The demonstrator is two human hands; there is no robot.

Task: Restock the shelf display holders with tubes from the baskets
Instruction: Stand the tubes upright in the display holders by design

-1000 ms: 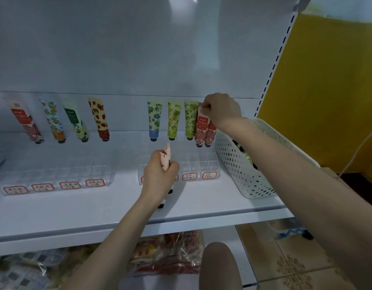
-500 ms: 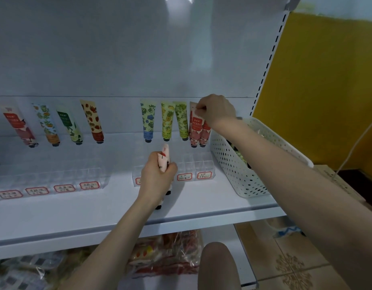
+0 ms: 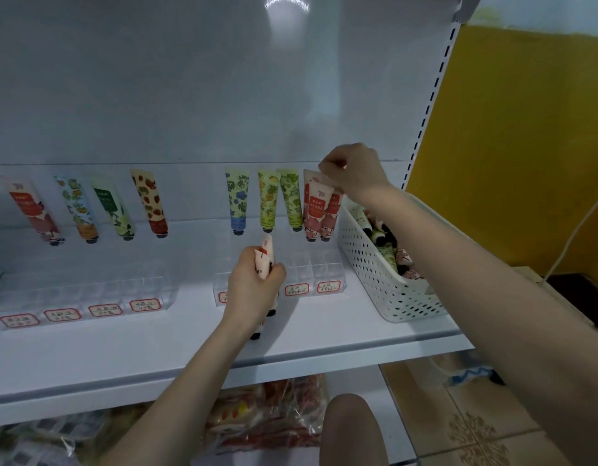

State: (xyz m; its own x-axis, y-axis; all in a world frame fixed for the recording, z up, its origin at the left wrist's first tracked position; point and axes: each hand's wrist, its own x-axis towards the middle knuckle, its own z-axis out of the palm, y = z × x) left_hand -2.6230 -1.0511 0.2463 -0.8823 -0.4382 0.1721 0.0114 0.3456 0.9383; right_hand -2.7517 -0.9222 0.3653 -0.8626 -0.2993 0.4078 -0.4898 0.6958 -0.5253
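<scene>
My left hand (image 3: 254, 284) grips a small bunch of pink tubes (image 3: 264, 260) in front of the right clear display holder (image 3: 319, 269). Their black caps poke out below the fist. My right hand (image 3: 353, 173) pinches the top edge of a pink-red tube (image 3: 316, 206) standing in the holder's rightmost back slot, with a second pink-red tube beside it. Blue, yellow and green tubes (image 3: 268, 200) stand to its left. The white perforated basket (image 3: 385, 284) at the right holds more tubes.
A second clear holder (image 3: 89, 297) on the left carries several patterned tubes along its back row and red-framed labels in front. The white shelf (image 3: 156, 351) has an edge near me. Bagged goods lie on the lower shelf. A yellow wall stands at right.
The view has shifted slightly. My right hand stays at the top of the pink-red tube in the rightmost slot. My left hand keeps its tubes in the same place.
</scene>
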